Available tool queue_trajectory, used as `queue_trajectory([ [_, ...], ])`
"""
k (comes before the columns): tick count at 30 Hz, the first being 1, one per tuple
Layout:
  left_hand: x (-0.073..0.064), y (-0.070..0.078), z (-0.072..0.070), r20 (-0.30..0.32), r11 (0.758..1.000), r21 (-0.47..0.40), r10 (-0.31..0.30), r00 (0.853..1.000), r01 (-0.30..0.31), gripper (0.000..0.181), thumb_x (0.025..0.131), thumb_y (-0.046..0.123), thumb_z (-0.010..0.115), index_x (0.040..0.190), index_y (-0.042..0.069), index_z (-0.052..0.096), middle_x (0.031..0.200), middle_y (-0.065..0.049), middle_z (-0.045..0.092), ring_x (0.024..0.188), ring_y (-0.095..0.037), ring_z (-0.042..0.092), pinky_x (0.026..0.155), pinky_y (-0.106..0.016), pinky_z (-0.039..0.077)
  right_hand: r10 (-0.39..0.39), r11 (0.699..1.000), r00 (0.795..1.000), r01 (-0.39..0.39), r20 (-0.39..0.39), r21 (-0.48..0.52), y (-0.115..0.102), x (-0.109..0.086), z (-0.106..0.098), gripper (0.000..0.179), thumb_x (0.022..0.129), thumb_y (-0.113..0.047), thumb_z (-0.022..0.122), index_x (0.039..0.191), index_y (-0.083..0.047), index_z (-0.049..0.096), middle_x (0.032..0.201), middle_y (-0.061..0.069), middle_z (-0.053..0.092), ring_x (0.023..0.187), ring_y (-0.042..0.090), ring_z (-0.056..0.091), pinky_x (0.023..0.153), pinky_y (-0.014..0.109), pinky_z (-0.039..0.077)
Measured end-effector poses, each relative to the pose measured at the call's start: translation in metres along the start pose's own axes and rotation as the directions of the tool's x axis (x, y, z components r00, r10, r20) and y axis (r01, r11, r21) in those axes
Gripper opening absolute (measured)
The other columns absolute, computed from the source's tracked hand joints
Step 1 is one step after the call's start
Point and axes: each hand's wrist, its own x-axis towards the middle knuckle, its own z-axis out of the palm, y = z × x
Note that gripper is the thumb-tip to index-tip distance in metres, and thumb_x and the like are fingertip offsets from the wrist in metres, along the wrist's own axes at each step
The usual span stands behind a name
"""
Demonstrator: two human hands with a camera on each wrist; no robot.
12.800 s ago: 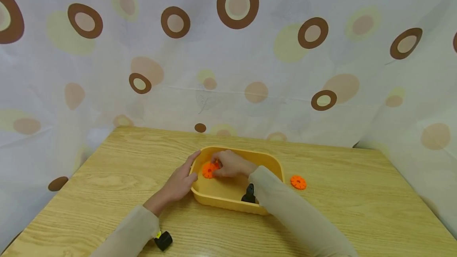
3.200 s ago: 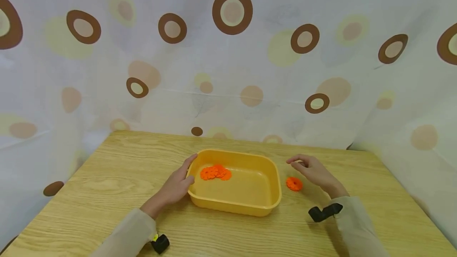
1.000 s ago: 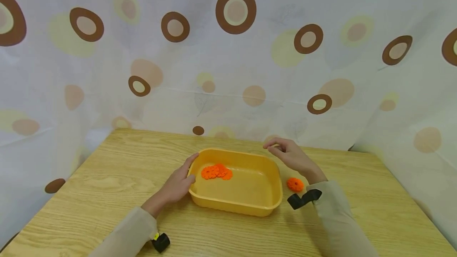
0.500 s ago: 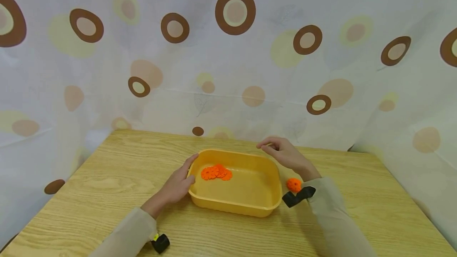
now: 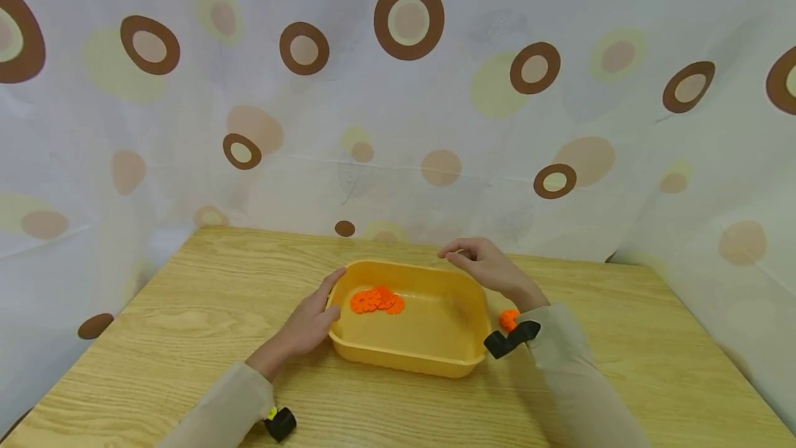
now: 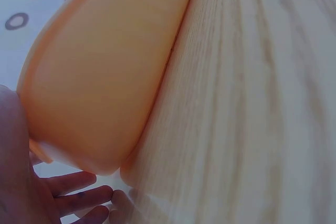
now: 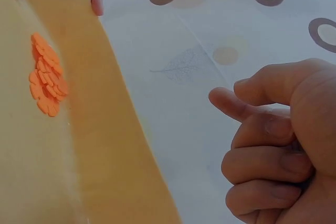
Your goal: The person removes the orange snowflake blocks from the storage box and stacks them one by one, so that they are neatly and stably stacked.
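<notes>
A yellow plastic tray [image 5: 404, 358] stands on the wooden table. My left hand [image 5: 307, 323] grips its left end, the thumb over the rim and the other fingers outside; in the left wrist view the fingers show below the tray's wall. Several orange notched discs [image 5: 376, 300] lie overlapping in the tray's left part. Above the far right corner hovers my right hand [image 5: 488, 268], thumb and index finger close together, the other fingers curled to the palm. Nothing shows between them. Right of the tray sits another orange notched disc [image 5: 508, 319], partly hidden behind the right wrist's camera.
Black cameras are strapped to both wrists, the left camera [image 5: 281, 424] low over the table and the right camera [image 5: 511, 341] over the tray's right rim. A patterned curtain [image 5: 398, 123] hangs behind the wooden table [image 5: 653, 365].
Over the last second my right hand has drifted left toward the tray, and its wrist now covers part of the lone disc. The left hand and tray stay put. Earlier, the right hand was inside the tray.
</notes>
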Motion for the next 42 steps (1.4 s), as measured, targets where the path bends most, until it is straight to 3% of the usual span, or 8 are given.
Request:
queue_trajectory([
  [4,0.001,-0.001,0.000,0.004,1.000,0.003,0.003,1.000,-0.003,0.066,0.090,0.005,0.041,0.153,0.012,0.022,0.151,-0.019,0.037,0.129,-0.033,0.045,0.108,-0.056,0.032,-0.024,1.000,1.000,0.024,-0.007,-0.010,0.001,0.003,0.002,0.026,0.098,-0.017,0.052,0.112,-0.002,0.068,0.102,0.016,0.066,0.057,0.012,0.035,0.060,0.026,0.035],
  [11,0.001,-0.001,-0.001,0.000,1.000,0.007,0.003,1.000,-0.003,0.066,0.089,0.006,0.041,0.153,0.012,0.023,0.150,-0.019,0.038,0.127,-0.033,0.046,0.107,-0.055,0.033,-0.028,0.999,1.000,0.028,-0.003,-0.034,-0.003,0.006,0.006,0.025,0.098,-0.017,0.053,0.111,-0.004,0.069,0.076,0.019,0.056,0.052,0.011,0.031,0.054,0.025,0.031],
  [16,0.001,-0.002,-0.002,-0.004,1.000,0.015,-0.002,1.000,0.002,0.066,0.090,0.006,0.040,0.153,0.014,0.023,0.151,-0.019,0.037,0.128,-0.033,0.045,0.108,-0.056,0.031,-0.008,0.999,1.000,0.008,0.009,-0.048,-0.006,0.009,0.007,0.026,0.098,-0.017,0.052,0.113,-0.004,0.068,0.074,0.019,0.054,0.054,0.012,0.033,0.056,0.026,0.032],
  [23,0.001,-0.002,-0.001,0.003,1.000,0.006,0.003,1.000,-0.003,0.066,0.090,0.006,0.040,0.153,0.013,0.022,0.152,-0.019,0.035,0.132,-0.034,0.042,0.109,-0.056,0.030,0.013,0.999,1.000,-0.012,0.026,-0.046,-0.009,0.010,0.009,0.027,0.099,-0.018,0.051,0.116,-0.005,0.067,0.106,0.015,0.065,0.071,0.021,0.046,0.069,0.031,0.040],
  [34,0.000,-0.001,-0.001,0.007,1.000,0.010,0.005,1.000,-0.005,0.067,0.089,0.006,0.040,0.153,0.012,0.022,0.151,-0.019,0.037,0.128,-0.033,0.046,0.107,-0.055,0.033,0.004,1.000,0.999,-0.002,0.052,-0.030,-0.012,0.016,0.015,0.028,0.100,-0.018,0.049,0.117,-0.005,0.067,0.102,0.015,0.065,0.078,0.026,0.049,0.072,0.032,0.040],
  [42,0.000,0.000,-0.001,0.010,1.000,-0.002,-0.006,1.000,0.006,0.066,0.090,0.006,0.040,0.153,0.013,0.021,0.152,-0.019,0.036,0.127,-0.033,0.046,0.107,-0.055,0.033,-0.030,0.999,0.996,0.028,0.087,0.017,-0.015,0.024,0.020,0.030,0.100,-0.018,0.048,0.119,-0.003,0.065,0.119,0.016,0.063,0.099,0.032,0.058,0.086,0.036,0.045],
])
